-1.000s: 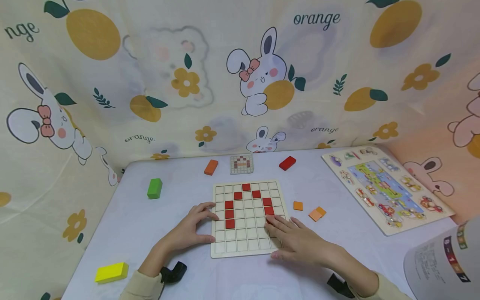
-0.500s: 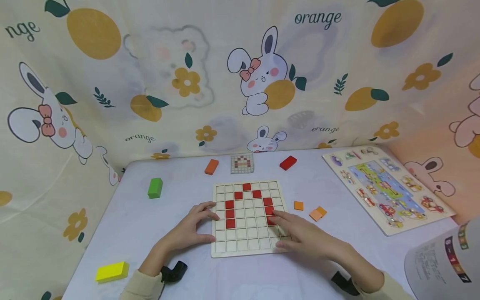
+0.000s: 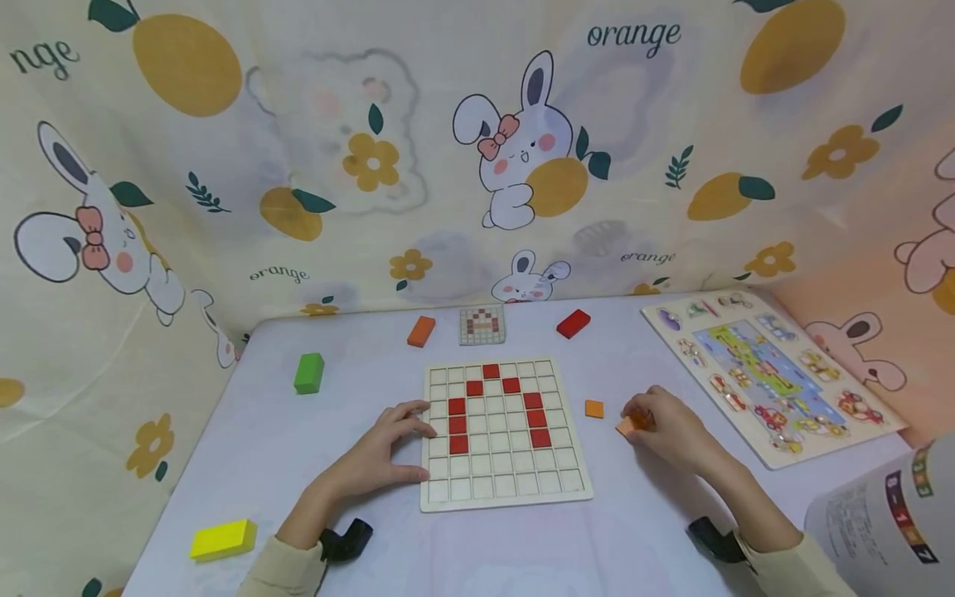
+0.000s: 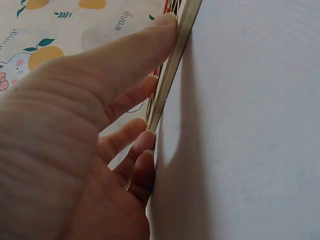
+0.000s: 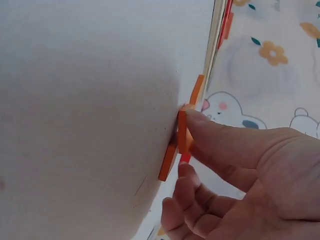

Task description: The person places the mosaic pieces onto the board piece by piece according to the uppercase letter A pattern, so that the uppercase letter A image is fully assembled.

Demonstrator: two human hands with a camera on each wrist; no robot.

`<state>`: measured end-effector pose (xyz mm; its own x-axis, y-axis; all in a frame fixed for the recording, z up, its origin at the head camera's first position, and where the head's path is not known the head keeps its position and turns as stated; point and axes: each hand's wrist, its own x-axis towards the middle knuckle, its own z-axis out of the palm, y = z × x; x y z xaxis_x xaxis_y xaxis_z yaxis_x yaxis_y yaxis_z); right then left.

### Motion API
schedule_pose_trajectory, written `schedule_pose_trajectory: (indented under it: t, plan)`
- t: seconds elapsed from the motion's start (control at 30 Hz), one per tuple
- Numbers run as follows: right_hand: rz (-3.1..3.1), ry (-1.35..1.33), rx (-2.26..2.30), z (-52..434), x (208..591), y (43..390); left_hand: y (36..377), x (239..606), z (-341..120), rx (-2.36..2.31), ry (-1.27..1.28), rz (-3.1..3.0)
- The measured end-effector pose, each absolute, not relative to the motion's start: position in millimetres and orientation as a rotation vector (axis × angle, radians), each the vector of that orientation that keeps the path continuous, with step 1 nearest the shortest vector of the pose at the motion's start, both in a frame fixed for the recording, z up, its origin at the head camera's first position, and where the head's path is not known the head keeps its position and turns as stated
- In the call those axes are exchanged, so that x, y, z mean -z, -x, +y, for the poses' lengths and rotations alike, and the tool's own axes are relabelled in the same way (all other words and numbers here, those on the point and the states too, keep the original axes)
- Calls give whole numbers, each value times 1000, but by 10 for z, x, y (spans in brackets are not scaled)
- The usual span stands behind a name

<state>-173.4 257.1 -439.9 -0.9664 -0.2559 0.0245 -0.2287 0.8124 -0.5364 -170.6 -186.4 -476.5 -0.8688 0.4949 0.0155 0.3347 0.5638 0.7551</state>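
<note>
On the tabletop point(image 3: 298, 448), going from the left: one yellow block point(image 3: 221, 540) lies near the front corner, and one green block point(image 3: 308, 373) stands farther back. The left hand point(image 3: 375, 452) lies flat beside the grid board point(image 3: 501, 492), its straight fingers point(image 4: 150, 47) pressed against the board's left edge and grasping nothing. Behind it lie one orange block point(image 3: 421, 331) and one small pattern card point(image 3: 481, 324). The board sits at the middle of the tabletop and carries nine red tiles point(image 3: 458, 426), set in an arch: three down the left, three across the peak, three down the right. One red block point(image 3: 573, 323) lies behind the board's right corner. Right of the board lies one loose orange tile point(image 3: 593, 409), apart from the rest. Just past it, the right hand point(image 3: 667, 429) has its thumb and fingers point(image 5: 215, 137) curled round an orange tile point(image 5: 182, 131), tilting it on edge above a second orange tile point(image 5: 167, 162) lying flat on the tabletop. Farthest right rests one picture puzzle board point(image 3: 768, 373).
</note>
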Motion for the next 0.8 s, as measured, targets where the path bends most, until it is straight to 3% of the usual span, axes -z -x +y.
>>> schedule_pose_trajectory:
  t: [0.33, 0.8]
  plan:
    - [2784, 604, 1033, 2352, 4291, 1800, 1706, 4759, -1867, -1192, -695, 2596]
    - [2389, 877, 1174, 1216, 4230, 2282, 1717, 4778, -1877, -1188, -703, 2595]
